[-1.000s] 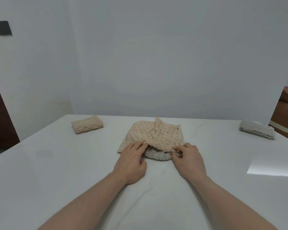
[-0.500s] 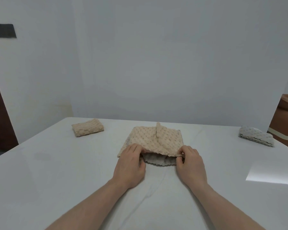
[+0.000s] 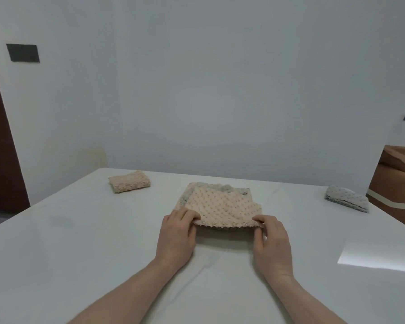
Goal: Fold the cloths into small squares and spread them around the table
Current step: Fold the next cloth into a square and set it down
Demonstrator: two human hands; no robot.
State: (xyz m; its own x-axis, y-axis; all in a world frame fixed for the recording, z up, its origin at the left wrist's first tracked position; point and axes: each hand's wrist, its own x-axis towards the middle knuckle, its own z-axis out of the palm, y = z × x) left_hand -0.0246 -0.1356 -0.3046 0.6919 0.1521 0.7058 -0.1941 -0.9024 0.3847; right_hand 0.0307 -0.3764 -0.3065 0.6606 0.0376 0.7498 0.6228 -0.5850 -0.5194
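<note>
Beige dimpled fleece cloth [image 3: 216,205] lies near the middle of the white table [image 3: 80,242], grey on its underside, partly folded. Only one view, head camera.

Left hand [image 3: 177,238] pinches the near-left corner of the cloth's top layer, thumb under, fingers [image 3: 187,215] on top. Right hand [image 3: 272,244] pinches the near-right corner the same way. Both hands are closed on the cloth edge, and the near edge is lifted just off the table with a shadow under it. The far part of the cloth rests flat, grey layer showing at its far edge.

Small folded beige cloth [image 3: 129,181] sits near the far-left corner of the table, well apart from the hands. Small folded grey cloth [image 3: 346,198] sits near the far-right edge, also well apart. Brown cardboard box [image 3: 395,183] stands beyond the right edge of the table.

Progress, judged: two cloths look done and placed apart, so roughly two thirds along if no other cloths exist out of view. The third is mid-fold; the lifted near edge probably goes over toward the far edge next. Left to do: finish that fold, likely fold once more to get a small square, then set it somewhere away from the other two.
</note>
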